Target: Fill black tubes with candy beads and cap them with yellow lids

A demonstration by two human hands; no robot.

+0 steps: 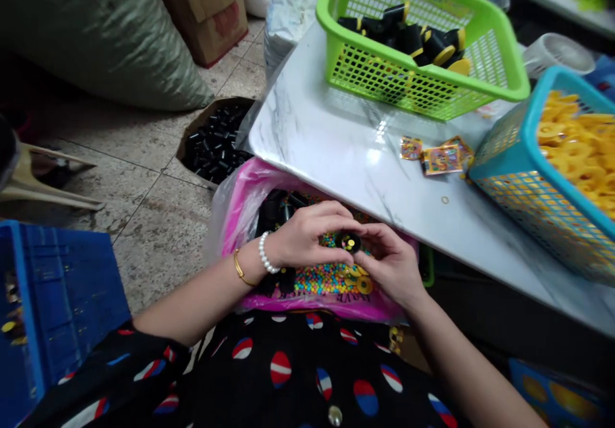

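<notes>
My left hand (307, 236) and my right hand (389, 264) meet over my lap, and their fingertips pinch a small black tube (348, 243) with a yellow mark on its end. Below them lies a pink plastic bag (384, 239) holding a heap of multicoloured candy beads (321, 280). Several black tubes (273, 213) lie in the bag near my left wrist. Several yellow rings (364, 285) rest on the beads under my right hand. My left wrist wears a pearl bracelet and a gold bangle.
A white marble-pattern table (327, 139) stands ahead, bearing a green basket (408, 88) of black-and-yellow tubes, a blue basket (523, 127) of yellow rings, and small printed packets (441, 159). A box of black tubes (214, 146) sits on the tiled floor. A blue crate (52, 287) stands left.
</notes>
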